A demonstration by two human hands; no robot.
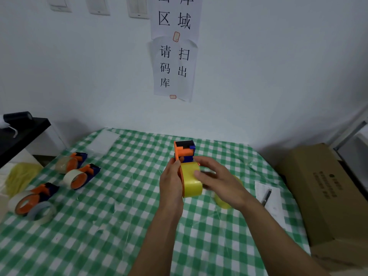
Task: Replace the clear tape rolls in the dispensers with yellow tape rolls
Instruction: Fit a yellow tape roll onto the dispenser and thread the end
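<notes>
1. A yellow tape roll, a wide glossy band wound into a smooth cylinder, is sitting on the held dispenser, a blocky orange, blue and black plastic tool, above the middle of the checked tablecloth.
2. The left hand is wrapping around the left side of the held dispenser, fingers curled closed on its orange side plate.
3. The right hand is pressing on the yellow tape roll from the right, thumb lying on the band's outer face and fingers bent around the far edge; it is partly blurred.
4. Just right of the yellow tape roll, behind the right wrist, a second yellow roll is lying on the tablecloth, mostly hidden.
5. Well left of the yellow tape roll, three more dispensers with orange hubs are lying on their sides, each carrying a pale, translucent clear roll.
6. A loose clear roll is leaning against the nearest of those three.
7. Right of the yellow tape roll, a dark pen is lying on a white paper slip.
8. Farther right of the yellow tape roll, a brown cardboard box is standing off the table's edge.
9. The tablecloth is a slick green-and-white gingham sheet.
</notes>
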